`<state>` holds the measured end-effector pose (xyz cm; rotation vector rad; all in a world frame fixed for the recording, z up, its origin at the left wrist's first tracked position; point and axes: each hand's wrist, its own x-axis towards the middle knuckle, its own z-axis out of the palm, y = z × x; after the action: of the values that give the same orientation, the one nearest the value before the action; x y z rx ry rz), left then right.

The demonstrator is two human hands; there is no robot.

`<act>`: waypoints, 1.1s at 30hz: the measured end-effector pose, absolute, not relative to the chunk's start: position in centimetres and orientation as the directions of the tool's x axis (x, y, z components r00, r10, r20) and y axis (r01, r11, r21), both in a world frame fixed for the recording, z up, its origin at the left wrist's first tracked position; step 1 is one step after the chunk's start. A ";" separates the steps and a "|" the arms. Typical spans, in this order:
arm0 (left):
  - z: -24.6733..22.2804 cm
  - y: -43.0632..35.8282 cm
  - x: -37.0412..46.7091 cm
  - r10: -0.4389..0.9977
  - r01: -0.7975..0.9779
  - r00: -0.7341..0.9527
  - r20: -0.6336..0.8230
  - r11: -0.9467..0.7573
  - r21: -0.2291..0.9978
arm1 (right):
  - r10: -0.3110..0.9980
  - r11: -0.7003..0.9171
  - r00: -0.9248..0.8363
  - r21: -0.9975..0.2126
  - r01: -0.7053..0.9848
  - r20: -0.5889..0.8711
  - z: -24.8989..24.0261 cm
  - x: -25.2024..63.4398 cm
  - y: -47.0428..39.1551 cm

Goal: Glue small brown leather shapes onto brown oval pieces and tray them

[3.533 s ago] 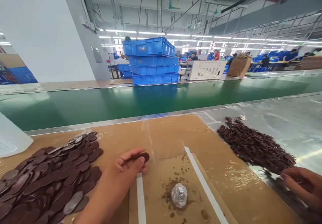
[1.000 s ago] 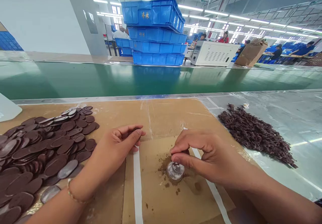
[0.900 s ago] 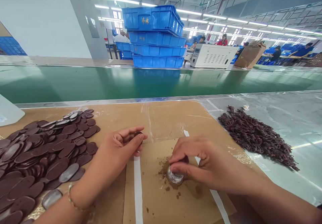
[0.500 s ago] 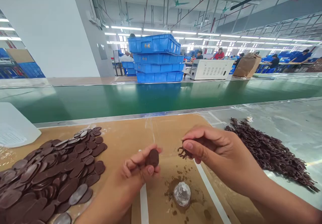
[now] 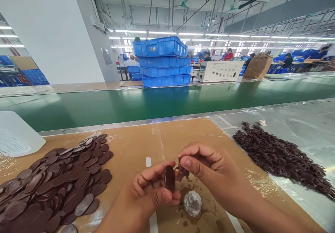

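Note:
My left hand (image 5: 149, 187) is closed on a dark brown oval disc (image 5: 170, 178), held on edge between thumb and fingers. Close by on the right, my right hand (image 5: 206, 166) pinches a small dark brown branching piece (image 5: 182, 172), its thin prongs pointing at the disc. Whether the two pieces touch I cannot tell. Below both hands a small clear glass jar (image 5: 192, 204) with whitish residue stands on the brown board (image 5: 131, 149), amid dark wet spots. A heap of similar oval discs (image 5: 65, 177) lies at the left.
A pile of dark branching pieces (image 5: 282, 159) lies at the right. A white translucent jug (image 5: 18, 135) stands at the far left. Beyond runs a green conveyor belt (image 5: 117, 103), with stacked blue crates (image 5: 164, 62) and a white metal box (image 5: 220, 71) behind it. Several people work far back.
Both hands have come together: the left moved right with the disc, and the right moved left and down with the branching piece. The disc has turned more edge-on.

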<state>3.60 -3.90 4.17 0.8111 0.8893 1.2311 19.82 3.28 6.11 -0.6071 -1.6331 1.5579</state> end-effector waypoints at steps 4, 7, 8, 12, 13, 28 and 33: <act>4.3 -3.9 3.8 0.991 -0.411 0.099 -0.088 0.122 0.904 | 0.786 0.169 -0.572 -0.972 -0.166 0.234 5.9 19.8 3.1; 3.8 -3.9 3.9 0.995 -0.414 0.074 -0.072 0.097 0.905 | 0.778 0.171 -0.579 -0.969 -0.177 0.244 5.8 19.6 2.9; 3.6 -4.0 3.9 0.995 -0.412 0.072 -0.071 0.094 0.906 | 0.778 0.174 -0.579 -0.969 -0.173 0.243 5.9 19.6 2.8; 3.0 -4.0 3.7 0.993 -0.386 0.071 -0.093 0.113 0.915 | 0.781 0.200 -0.572 -0.968 -0.153 0.252 6.1 19.4 2.6; 2.9 -4.1 3.7 0.993 -0.379 0.071 -0.094 0.114 0.918 | 0.783 0.210 -0.567 -0.967 -0.147 0.256 6.1 19.4 2.6; 3.2 -4.1 3.8 0.993 -0.349 0.061 -0.100 0.115 0.930 | 0.704 0.549 -0.532 -0.836 -0.013 0.470 5.5 19.6 2.3; 3.3 -4.1 3.9 0.996 -0.308 0.040 -0.076 0.084 0.948 | 0.653 0.605 -0.555 -0.795 -0.027 0.516 5.5 19.6 2.2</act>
<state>3.93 -4.08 3.25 0.9316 0.9933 1.2628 19.62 2.16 5.46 -0.4963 -1.9661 0.9922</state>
